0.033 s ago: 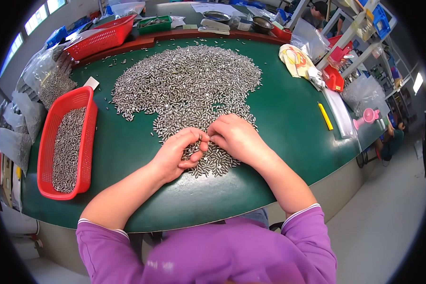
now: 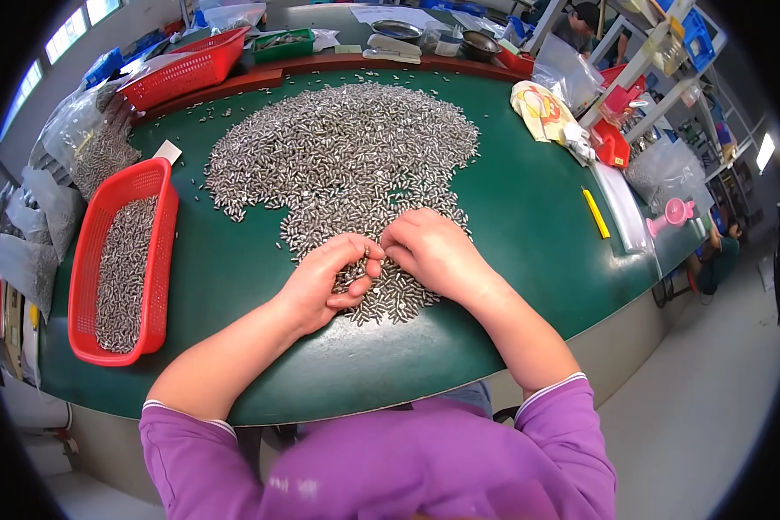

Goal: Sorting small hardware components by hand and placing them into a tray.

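Note:
A wide heap of small, shiny, rod-shaped metal pieces point(image 2: 338, 130) spreads over the green table, with a narrower part reaching toward me. Over this near part, my left hand point(image 2: 325, 282) is curled, palm up, around several of the metal pieces, some showing between thumb and fingers. My right hand point(image 2: 433, 251) meets its fingertips, thumb and forefinger pinched together. Whatever sits in that pinch is too small and hidden to make out. At the left stands a red plastic basket point(image 2: 163, 251), partly filled with the same sort of pieces.
Clear plastic bags point(image 2: 33, 269) of metal pieces lie beyond the basket. A yellow cutter-like tool point(image 2: 595, 213) and a pink handheld item point(image 2: 674, 212) lie at the right. A red ledge point(image 2: 225, 85) borders the table's far side, with another red basket point(image 2: 186, 69) there.

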